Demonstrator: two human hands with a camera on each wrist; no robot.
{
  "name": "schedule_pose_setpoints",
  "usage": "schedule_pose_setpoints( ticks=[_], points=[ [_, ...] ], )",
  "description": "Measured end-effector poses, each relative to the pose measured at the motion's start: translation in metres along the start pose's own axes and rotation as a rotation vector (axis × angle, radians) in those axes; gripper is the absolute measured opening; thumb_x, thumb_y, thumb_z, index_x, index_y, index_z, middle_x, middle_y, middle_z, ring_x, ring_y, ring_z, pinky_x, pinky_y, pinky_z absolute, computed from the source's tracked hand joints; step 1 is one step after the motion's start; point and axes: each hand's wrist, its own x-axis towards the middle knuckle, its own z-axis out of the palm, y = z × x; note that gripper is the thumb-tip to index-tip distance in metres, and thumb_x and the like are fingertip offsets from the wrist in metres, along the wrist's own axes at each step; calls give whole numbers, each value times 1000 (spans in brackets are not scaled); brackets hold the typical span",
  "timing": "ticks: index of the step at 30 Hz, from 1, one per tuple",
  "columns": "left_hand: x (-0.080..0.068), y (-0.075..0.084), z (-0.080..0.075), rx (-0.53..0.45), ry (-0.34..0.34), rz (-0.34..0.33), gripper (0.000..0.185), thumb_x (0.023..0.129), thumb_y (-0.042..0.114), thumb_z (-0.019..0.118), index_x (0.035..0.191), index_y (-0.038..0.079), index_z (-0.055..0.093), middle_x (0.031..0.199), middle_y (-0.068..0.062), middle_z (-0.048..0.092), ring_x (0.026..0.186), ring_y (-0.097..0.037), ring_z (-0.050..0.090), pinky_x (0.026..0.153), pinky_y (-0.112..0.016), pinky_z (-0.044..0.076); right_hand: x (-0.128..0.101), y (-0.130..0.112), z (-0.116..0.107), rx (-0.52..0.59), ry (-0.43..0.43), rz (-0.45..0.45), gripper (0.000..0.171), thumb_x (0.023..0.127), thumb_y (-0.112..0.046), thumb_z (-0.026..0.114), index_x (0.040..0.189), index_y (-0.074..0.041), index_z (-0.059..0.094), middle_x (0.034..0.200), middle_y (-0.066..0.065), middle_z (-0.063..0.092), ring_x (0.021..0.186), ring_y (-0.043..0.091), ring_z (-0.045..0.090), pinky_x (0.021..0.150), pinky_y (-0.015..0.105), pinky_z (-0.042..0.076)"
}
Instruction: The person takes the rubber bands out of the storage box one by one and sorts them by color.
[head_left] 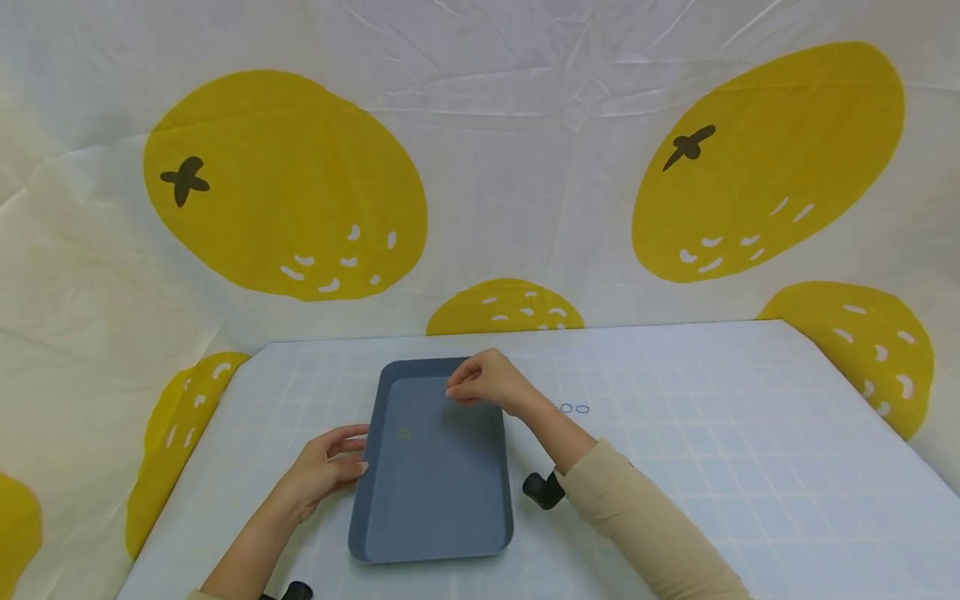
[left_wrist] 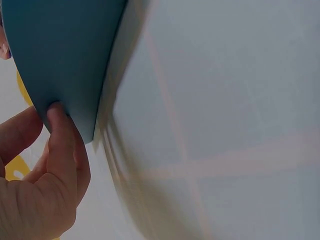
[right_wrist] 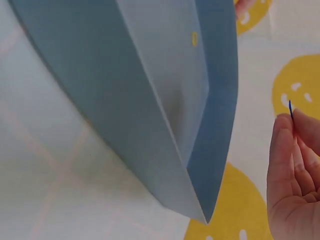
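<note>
Right hand [head_left: 491,383] pinches a thin blue thing [right_wrist: 290,110], mostly hidden.

No readable text, label or number anywhere (the cloth [head_left: 525,192] bears only printed oranges).

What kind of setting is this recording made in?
Probably a staged recording booth, not a home: a table under a grid-patterned cover, a lemon-print cloth backdrop draped around it, and only a grey tray and small rings laid out.

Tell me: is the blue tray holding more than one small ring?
No: only one small ring lies in the tray; two others lie on the table beside it.
</note>
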Motion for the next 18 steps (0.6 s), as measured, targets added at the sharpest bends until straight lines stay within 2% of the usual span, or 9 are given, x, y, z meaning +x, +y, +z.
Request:
schedule_pose_setpoints(
  ticks=[8,18],
  points=[
    [1,0,0,-1,7,-11,60,79,-12,61,135,-5,40,126,-28,47,103,-26,58,74,-35,53,-8,5,-11,9,11,-19,18,80,-6,71,94,5,69,86,12,70,79,26,68,72,33,54],
    [3,-1,0,12,9,-8,60,80,-12,61,135,-5,40,125,-28,48,103,-26,58,73,-35,53,-19,13,-28,40,34,-25,22,81,-7,71,98,6,68,87,11,70,88,36,65,76,36,54]
  ],
)
